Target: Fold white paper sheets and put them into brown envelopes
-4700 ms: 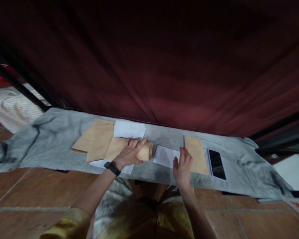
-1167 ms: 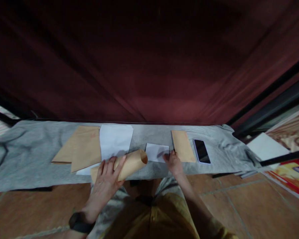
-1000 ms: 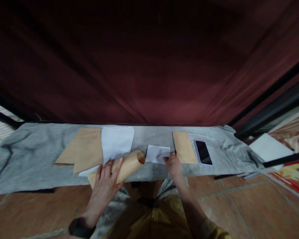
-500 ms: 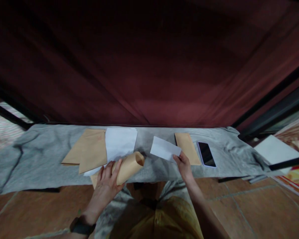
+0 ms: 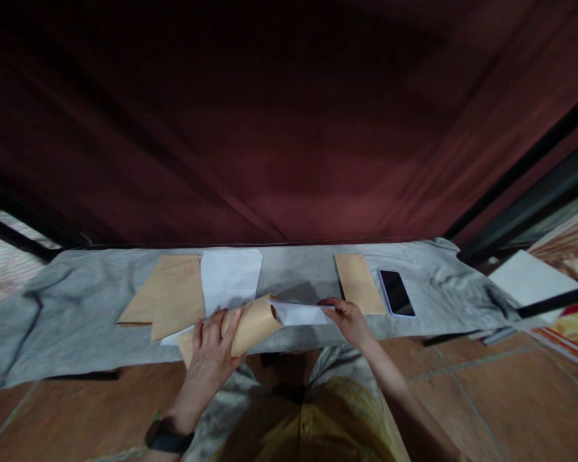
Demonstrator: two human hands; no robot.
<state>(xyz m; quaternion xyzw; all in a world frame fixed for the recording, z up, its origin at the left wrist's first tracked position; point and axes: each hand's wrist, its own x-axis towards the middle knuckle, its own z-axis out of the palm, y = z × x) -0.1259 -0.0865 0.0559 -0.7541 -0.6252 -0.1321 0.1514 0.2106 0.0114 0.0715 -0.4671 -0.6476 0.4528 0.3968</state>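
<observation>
My left hand [image 5: 212, 346] is closed round a brown envelope [image 5: 250, 322], bowed so that its mouth gapes toward the right. My right hand [image 5: 347, 318] pinches a folded white paper [image 5: 298, 312] by its right end. The paper's left end sits at the envelope's mouth. Both are held just above the near edge of a grey cloth [image 5: 67, 308] spread on the floor.
On the cloth lie a pile of brown envelopes [image 5: 166, 295] and white sheets [image 5: 231, 277] at the left, one brown envelope [image 5: 359, 282] and a dark phone [image 5: 397, 292] at the right. A dark red curtain [image 5: 289, 128] hangs behind. White paper [image 5: 530, 279] lies far right.
My right hand lifted the folded white paper off the cloth and brought it left to the envelope's mouth. My left hand kept the bowed envelope in about the same place.
</observation>
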